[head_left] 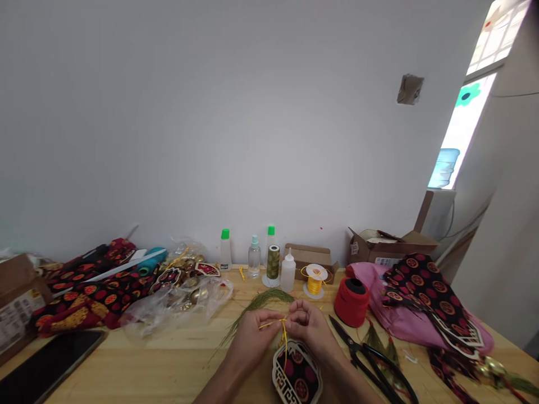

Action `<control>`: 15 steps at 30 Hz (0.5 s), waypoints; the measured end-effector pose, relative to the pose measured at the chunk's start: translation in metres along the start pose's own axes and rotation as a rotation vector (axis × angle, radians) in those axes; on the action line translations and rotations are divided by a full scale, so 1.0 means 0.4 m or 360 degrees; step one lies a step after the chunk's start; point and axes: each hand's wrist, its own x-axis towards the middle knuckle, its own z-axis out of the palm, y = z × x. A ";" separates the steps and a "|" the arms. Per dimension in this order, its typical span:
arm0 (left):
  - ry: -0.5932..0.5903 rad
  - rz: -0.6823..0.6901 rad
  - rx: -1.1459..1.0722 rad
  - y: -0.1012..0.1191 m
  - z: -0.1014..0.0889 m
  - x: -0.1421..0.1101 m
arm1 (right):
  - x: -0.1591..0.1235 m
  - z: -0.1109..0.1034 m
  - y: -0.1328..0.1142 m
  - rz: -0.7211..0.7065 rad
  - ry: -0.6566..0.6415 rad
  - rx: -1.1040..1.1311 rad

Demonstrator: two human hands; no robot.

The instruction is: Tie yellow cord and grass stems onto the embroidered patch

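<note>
Both my hands meet low in the middle of the head view, fingertips pinched on a thin yellow cord (286, 342). My left hand (257, 332) grips one stretch of it, while my right hand (310, 327) pinches it close by, where the strands cross. One cord end hangs down over a patterned fabric pendant (300, 375), dark with red motifs and a white fretwork border. The pendant lies below and between my hands. Just behind my fingers a bundle of green tassel threads (263, 300) curves across the table.
Black scissors (364, 353) lie right of my hands, near a red thread cone (352, 302). Behind stand a yellow cord spool (314, 282), a white squeeze bottle (288, 272) and a green thread spool (273, 262). Leftward are a plastic bag (181, 306), patterned cloth (96, 300) and a phone (50, 365).
</note>
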 end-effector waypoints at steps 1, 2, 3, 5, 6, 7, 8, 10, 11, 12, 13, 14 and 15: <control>-0.0038 0.0008 -0.0006 0.004 0.000 -0.001 | 0.001 -0.002 0.001 0.0024 -0.0008 0.0048; -0.0075 0.0017 -0.0005 0.008 0.001 -0.003 | 0.002 -0.004 0.002 0.0049 -0.0013 0.0084; -0.0098 0.0021 0.0000 0.010 0.001 -0.003 | 0.003 -0.006 0.003 0.0078 -0.0019 0.0110; -0.0093 -0.0018 -0.0013 0.010 0.002 -0.003 | 0.007 -0.012 0.006 0.0137 -0.0030 0.0141; -0.0083 -0.0060 -0.0043 0.007 0.002 -0.001 | 0.010 -0.014 0.007 0.0159 -0.0032 0.0147; -0.0076 -0.0108 -0.0091 0.003 0.002 0.000 | 0.012 -0.017 0.009 0.0174 -0.0034 0.0149; -0.0076 -0.0147 -0.0148 -0.002 0.002 0.002 | 0.014 -0.019 0.009 0.0179 -0.0036 0.0143; -0.0094 -0.0196 -0.0266 -0.014 0.001 0.005 | 0.017 -0.020 0.008 0.0155 -0.0038 0.0087; -0.0112 -0.0215 -0.0322 -0.020 0.001 0.007 | 0.017 -0.019 0.005 0.0116 -0.0036 0.0028; -0.0128 -0.0233 -0.0376 -0.025 0.000 0.008 | 0.016 -0.017 0.002 0.0057 -0.0033 -0.0052; -0.0140 -0.0253 -0.0424 -0.029 0.000 0.009 | 0.014 -0.014 -0.002 -0.0024 -0.0028 -0.0159; -0.0150 -0.0268 -0.0466 -0.031 -0.001 0.010 | 0.012 -0.011 -0.006 -0.0126 -0.0021 -0.0294; -0.0155 -0.0279 -0.0505 -0.033 -0.002 0.011 | 0.009 -0.009 -0.010 -0.0244 -0.0019 -0.0445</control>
